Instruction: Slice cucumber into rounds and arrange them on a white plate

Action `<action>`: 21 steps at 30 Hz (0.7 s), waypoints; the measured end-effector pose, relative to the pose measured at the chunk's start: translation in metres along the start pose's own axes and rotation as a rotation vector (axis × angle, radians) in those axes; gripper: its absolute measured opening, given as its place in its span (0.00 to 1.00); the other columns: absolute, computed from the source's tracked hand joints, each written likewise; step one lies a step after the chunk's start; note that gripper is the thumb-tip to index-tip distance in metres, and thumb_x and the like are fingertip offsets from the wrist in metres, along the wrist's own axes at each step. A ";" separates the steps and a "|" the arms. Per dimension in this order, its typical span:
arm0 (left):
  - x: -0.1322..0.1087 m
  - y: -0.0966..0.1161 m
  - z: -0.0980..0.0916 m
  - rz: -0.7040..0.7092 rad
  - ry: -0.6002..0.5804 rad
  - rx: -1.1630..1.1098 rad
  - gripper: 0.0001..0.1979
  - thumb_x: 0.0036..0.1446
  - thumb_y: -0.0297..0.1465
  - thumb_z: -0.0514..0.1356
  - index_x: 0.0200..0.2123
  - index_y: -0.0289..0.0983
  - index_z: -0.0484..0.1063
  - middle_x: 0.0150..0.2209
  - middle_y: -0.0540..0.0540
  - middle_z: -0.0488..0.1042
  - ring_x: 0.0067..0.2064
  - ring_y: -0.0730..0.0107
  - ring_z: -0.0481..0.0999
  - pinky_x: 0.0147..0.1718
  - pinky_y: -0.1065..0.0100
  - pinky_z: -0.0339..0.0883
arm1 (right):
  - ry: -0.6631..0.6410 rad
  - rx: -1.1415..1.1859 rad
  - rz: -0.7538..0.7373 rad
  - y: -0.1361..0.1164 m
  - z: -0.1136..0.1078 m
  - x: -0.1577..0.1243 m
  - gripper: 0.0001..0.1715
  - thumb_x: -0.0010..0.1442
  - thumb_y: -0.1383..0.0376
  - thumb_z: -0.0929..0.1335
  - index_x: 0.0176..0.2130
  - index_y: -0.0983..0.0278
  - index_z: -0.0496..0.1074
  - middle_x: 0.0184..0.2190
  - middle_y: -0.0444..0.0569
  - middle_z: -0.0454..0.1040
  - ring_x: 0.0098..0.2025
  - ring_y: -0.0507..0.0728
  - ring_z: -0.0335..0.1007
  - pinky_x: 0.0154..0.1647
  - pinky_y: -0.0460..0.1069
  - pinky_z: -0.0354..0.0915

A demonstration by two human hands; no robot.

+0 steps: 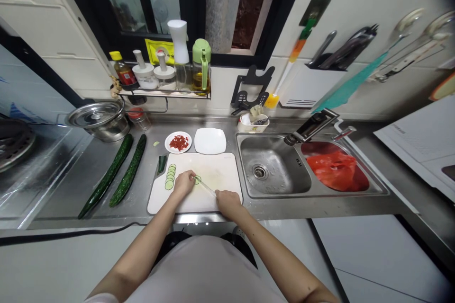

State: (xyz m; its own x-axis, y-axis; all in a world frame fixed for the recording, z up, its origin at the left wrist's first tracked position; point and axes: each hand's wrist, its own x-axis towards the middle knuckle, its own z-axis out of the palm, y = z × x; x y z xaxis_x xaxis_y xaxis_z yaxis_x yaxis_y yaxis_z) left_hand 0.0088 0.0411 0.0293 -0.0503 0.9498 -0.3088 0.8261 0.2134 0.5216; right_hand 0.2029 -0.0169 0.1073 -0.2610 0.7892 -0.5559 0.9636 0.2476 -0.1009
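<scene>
A white cutting board lies on the steel counter. Over its middle, my left hand has its fingers closed at the edge of a thin cucumber slice. My right hand is wrapped round the handle of a knife, whose narrow blade points up-left and reaches the slice at my left fingertips. The slice's exact contact with the blade is too small to make out. Left of my left hand, a row of overlapping cucumber slices lies on the board, with dark green cucumber end pieces at its upper left corner.
Two whole cucumbers lie to the left, near a lidded steel pot. Behind the board stand a plate of chopped red pieces and a white square plate. A double sink with a red bag is at the right.
</scene>
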 end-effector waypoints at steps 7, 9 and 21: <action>0.002 -0.001 -0.004 0.016 -0.018 -0.005 0.12 0.50 0.26 0.57 0.38 0.40 0.76 0.33 0.49 0.78 0.38 0.67 0.75 0.37 0.70 0.62 | 0.004 -0.064 -0.016 0.001 -0.005 0.002 0.18 0.58 0.75 0.60 0.46 0.65 0.70 0.40 0.58 0.77 0.46 0.60 0.74 0.41 0.51 0.65; 0.002 -0.001 -0.005 0.013 -0.021 -0.009 0.12 0.50 0.26 0.57 0.38 0.40 0.76 0.33 0.49 0.78 0.38 0.67 0.75 0.37 0.71 0.62 | 0.010 -0.070 -0.020 0.001 -0.005 0.002 0.17 0.59 0.75 0.60 0.46 0.65 0.70 0.39 0.58 0.77 0.46 0.60 0.74 0.41 0.50 0.65; 0.001 0.000 -0.007 0.017 -0.029 -0.014 0.12 0.50 0.26 0.57 0.38 0.40 0.75 0.31 0.49 0.78 0.35 0.68 0.74 0.35 0.71 0.61 | 0.045 -0.091 -0.024 0.004 -0.004 0.002 0.19 0.58 0.76 0.59 0.46 0.65 0.70 0.39 0.58 0.77 0.46 0.60 0.74 0.40 0.50 0.65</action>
State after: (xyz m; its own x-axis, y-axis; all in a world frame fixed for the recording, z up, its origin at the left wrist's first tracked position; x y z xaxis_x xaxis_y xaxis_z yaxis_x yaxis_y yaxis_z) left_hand 0.0046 0.0437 0.0344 -0.0195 0.9463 -0.3227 0.8186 0.2004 0.5383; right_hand 0.2062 -0.0116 0.1092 -0.2878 0.8064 -0.5166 0.9484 0.3148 -0.0371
